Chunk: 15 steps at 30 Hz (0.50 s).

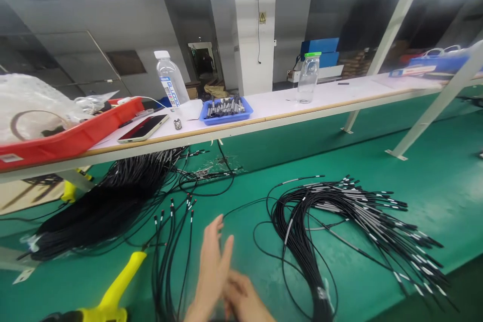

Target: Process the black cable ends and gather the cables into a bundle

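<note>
My left hand [213,264] is over the green bench top, fingers stretched out and thumb apart, with nothing seen in its grip. Its fingertips are near a thin black cable that runs in from the right. My right hand [247,297] lies lower, partly behind the left, with its fingers curled. Whatever those fingers may hold is hidden. Left of my hands lie several loose black cables [168,256] with red-and-white marked tips. To the right, a large bundle of black cables [298,234] curves round, its grey sleeves and white-marked ends fanned out.
A yellow-handled tool [123,282] lies front left, before another dark cable bundle [101,211]. The white shelf [271,108] above carries a red tray [75,138], a phone [143,128], a plastic bottle [171,80], a blue tray of small parts [226,119] and a green-lidded jar [308,80].
</note>
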### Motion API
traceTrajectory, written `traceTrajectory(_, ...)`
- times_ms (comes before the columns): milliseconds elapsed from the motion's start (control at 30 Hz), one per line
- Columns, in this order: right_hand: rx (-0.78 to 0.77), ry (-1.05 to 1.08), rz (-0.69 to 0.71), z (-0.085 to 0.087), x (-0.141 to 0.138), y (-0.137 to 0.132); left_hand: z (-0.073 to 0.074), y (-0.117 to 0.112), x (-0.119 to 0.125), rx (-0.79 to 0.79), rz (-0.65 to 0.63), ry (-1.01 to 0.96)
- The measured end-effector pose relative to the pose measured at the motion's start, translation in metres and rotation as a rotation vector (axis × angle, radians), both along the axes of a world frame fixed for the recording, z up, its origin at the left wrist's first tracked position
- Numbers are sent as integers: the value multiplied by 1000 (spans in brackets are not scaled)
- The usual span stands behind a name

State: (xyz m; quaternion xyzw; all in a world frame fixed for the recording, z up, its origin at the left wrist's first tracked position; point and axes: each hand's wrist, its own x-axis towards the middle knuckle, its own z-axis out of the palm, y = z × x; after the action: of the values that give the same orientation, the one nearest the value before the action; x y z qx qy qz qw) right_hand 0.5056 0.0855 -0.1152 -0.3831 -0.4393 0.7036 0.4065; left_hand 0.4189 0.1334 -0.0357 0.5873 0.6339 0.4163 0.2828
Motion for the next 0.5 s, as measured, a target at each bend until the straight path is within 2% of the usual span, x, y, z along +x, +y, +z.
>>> traceTrajectory(67, -15, 64, -103, 11, 2, 17, -23, -14, -14, -29, 228, -58)
traceTrajectory(100, -12, 82, -145, 18, 3, 25, -34, -21, -18, -87, 283, -155)
traceTrajectory(167, 9, 78, -187, 29, 3, 36, -57, -33, -16, -258, 276, -418)
traceTrajectory(267, 77, -42, -168, 41, 2, 42, -77, -47, -4, -425, 160, -597)
traceTrajectory(333, 172, -189, -132, 44, 7, 43, -78, -54, -1, -459, 95, -604)
traceTrajectory(400, 292, -382, -125, 43, 25, 47, -69, -59, -7, -443, 83, -602)
traceTrajectory(500, 388, -741, -225, 32, 75, 59, -48, -59, -28, -348, 177, -570)
